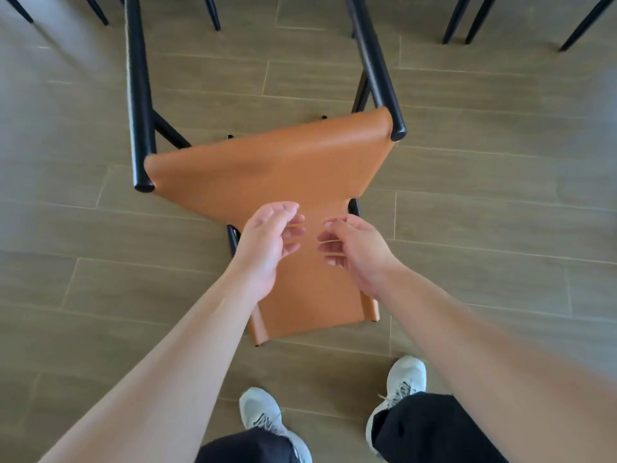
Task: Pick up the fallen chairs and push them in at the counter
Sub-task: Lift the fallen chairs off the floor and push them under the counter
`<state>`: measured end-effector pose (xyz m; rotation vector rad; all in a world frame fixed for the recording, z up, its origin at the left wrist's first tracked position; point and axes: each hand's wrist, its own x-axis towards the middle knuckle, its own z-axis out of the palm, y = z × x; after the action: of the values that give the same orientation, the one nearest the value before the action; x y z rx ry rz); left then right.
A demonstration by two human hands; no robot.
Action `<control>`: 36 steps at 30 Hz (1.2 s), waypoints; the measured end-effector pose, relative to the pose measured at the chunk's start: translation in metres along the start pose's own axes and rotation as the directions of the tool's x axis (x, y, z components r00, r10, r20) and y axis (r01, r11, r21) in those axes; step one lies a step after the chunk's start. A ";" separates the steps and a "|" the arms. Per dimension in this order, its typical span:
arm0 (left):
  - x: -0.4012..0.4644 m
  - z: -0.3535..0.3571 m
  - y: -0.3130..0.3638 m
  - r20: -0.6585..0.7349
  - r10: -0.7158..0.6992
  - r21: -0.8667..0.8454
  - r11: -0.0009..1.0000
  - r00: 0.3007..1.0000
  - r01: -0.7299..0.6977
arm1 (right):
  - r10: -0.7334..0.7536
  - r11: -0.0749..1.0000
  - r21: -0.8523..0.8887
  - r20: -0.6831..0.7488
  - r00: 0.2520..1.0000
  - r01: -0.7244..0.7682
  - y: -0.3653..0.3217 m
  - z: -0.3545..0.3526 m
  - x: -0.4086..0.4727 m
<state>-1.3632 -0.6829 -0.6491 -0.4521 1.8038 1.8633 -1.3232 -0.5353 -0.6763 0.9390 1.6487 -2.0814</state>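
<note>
The left hand (267, 242) hangs with fingers loosely spread, holding nothing. Under it and the right hand, the fallen chair (283, 168) lies on the floor (484, 202), tan seat facing up at the camera, black legs pointing towards the other chair legs (213, 11) at the top. The right hand (354, 248) is also loose and empty. The pickup looks not yet begun; the next move calls for a firm grip on both sides of the frame.

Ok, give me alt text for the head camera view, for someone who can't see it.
A fallen chair with a tan leather seat and black metal frame lies on a wood-look tile floor. The person's left hand and right hand hover over it, fingers loosely curled, holding nothing.
</note>
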 end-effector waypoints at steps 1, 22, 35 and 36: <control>0.015 -0.006 -0.024 -0.012 -0.004 0.001 1.000 1.000 0.004 | 0.008 1.000 -0.010 0.000 1.000 -0.008 0.023 0.001 0.020; 0.191 -0.075 -0.400 0.059 0.076 0.677 0.729 0.995 -0.096 | -0.052 0.670 -0.736 0.082 0.995 0.096 0.330 -0.033 0.241; 0.171 -0.116 -0.518 0.411 0.057 0.899 -0.192 0.910 -0.394 | 0.042 -0.325 -0.819 0.487 0.873 0.473 0.438 -0.083 0.230; 0.171 -0.118 -0.521 0.422 0.060 0.891 -0.212 0.905 -0.401 | 0.051 -0.362 -0.806 0.485 0.873 0.468 0.441 -0.084 0.231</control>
<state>-1.2214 -0.7824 -1.1823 0.7958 2.5607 -0.0346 -1.1958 -0.5454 -1.1643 -0.4802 2.4767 -0.0412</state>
